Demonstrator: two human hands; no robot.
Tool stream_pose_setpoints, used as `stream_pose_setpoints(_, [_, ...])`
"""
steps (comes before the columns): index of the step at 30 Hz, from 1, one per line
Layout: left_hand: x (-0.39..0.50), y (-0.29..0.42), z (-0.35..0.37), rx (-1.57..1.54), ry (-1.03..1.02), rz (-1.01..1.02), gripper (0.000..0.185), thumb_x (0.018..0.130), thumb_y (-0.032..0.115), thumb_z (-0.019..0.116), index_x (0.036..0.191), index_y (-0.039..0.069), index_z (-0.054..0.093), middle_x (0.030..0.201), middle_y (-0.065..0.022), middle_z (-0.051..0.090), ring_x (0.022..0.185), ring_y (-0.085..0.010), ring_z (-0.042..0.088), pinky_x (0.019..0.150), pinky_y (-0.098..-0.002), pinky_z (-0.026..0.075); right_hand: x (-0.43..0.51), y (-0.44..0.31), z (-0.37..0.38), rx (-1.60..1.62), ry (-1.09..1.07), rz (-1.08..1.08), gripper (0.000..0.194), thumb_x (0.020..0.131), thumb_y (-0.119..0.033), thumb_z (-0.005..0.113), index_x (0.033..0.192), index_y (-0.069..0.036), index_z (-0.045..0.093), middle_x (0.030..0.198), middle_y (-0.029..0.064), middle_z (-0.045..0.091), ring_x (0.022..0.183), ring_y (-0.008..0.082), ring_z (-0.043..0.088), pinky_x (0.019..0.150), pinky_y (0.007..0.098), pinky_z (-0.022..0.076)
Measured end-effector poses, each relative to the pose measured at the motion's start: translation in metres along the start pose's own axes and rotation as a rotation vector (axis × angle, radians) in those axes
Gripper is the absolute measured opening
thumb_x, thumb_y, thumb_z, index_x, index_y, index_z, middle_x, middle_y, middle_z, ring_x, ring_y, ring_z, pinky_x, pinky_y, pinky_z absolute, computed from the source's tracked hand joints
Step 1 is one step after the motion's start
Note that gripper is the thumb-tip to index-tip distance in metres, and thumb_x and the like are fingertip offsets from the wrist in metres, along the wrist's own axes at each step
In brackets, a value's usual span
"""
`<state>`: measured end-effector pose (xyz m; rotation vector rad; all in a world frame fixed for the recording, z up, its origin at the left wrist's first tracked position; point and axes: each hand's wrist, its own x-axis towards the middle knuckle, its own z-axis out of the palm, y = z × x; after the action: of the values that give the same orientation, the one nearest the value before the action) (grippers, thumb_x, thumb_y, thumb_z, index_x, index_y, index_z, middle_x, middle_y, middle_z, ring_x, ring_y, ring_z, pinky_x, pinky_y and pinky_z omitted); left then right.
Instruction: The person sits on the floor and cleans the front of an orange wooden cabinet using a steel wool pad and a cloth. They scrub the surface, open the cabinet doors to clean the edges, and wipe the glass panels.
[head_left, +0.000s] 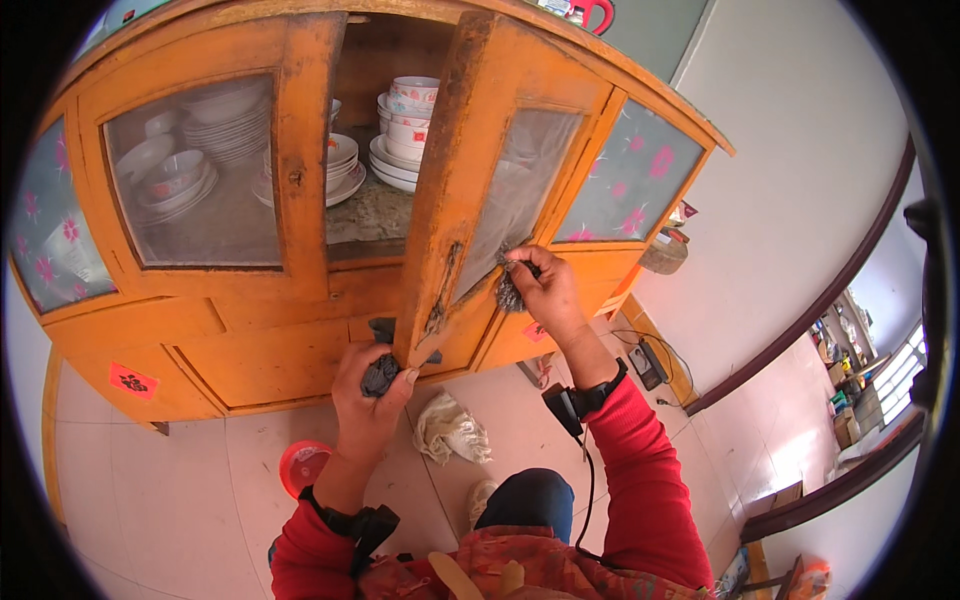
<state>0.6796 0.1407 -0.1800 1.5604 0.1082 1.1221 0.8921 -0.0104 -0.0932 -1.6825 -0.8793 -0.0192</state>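
A wooden cabinet door (442, 180) with a glass pane (517, 180) stands swung out towards me. My right hand (546, 289) pinches a steel wool scourer (513, 289) against the lower frame, at the pane's bottom corner. Around the door's lower free corner, my left hand (371, 397) holds a dark grey crumpled cloth or pad (380, 375), its thumb on the wood. Dark grime marks the door's edge. Behind the opening, stacked bowls (411, 120) and plates (345, 172) sit on a stained shelf.
The left glazed door (304, 180) is closed over more dishes. On the tiled floor lie a pale rag (450, 429) and a red basin (304, 466). A power strip (646, 364) with cables lies by the wall at right. A black cable hangs from my right wrist.
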Motion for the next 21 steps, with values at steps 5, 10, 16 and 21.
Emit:
stream_pose_setpoints(5, [0.001, -0.003, 0.001, 0.013, 0.027, 0.038, 0.028, 0.074, 0.007, 0.076, 0.096, -0.001, 0.06, 0.092, -0.0108, 0.055, 0.08, -0.021, 0.054, 0.071, -0.0296, 0.044, -0.039, -0.003, 0.025, 0.054, -0.144, -0.07, 0.01, 0.091, -0.001, 0.059, 0.1, 0.0, 0.064, 0.09, -0.0023, 0.062, 0.086, 0.0063, 0.056, 0.077, 0.0214, 0.0453])
stream_pose_setpoints(10, [0.001, -0.003, -0.002, 0.065, -0.002, 0.08, 0.029, 0.074, 0.009, 0.076, 0.097, 0.0, 0.06, 0.092, -0.0104, 0.056, 0.08, -0.0209, 0.055, 0.07, -0.0297, 0.044, -0.016, 0.005, 0.009, -0.061, -0.024, -0.18, 0.014, 0.091, 0.001, 0.058, 0.103, 0.001, 0.063, 0.09, -0.0015, 0.062, 0.083, 0.0064, 0.056, 0.074, 0.0216, 0.0463])
stream_pose_setpoints(16, [-0.002, -0.002, -0.001, 0.006, -0.013, 0.024, 0.03, 0.075, 0.011, 0.078, 0.098, -0.001, 0.06, 0.092, -0.0095, 0.055, 0.079, -0.0199, 0.054, 0.07, -0.0294, 0.044, -0.027, -0.002, 0.024, 0.322, 0.025, 0.085, 0.012, 0.091, 0.001, 0.056, 0.101, 0.001, 0.062, 0.088, 0.0016, 0.064, 0.075, 0.0074, 0.058, 0.066, 0.0222, 0.0475])
stream_pose_setpoints(21, [0.0, -0.005, 0.0, -0.063, 0.001, 0.021, 0.03, 0.077, 0.011, 0.077, 0.098, -0.001, 0.06, 0.092, -0.0095, 0.055, 0.078, -0.0193, 0.053, 0.068, -0.0291, 0.044, -0.044, -0.008, 0.038, -0.181, -0.058, -0.409, 0.012, 0.091, 0.0, 0.055, 0.099, 0.002, 0.062, 0.088, 0.0068, 0.065, 0.083, 0.0128, 0.061, 0.072, 0.0272, 0.0488])
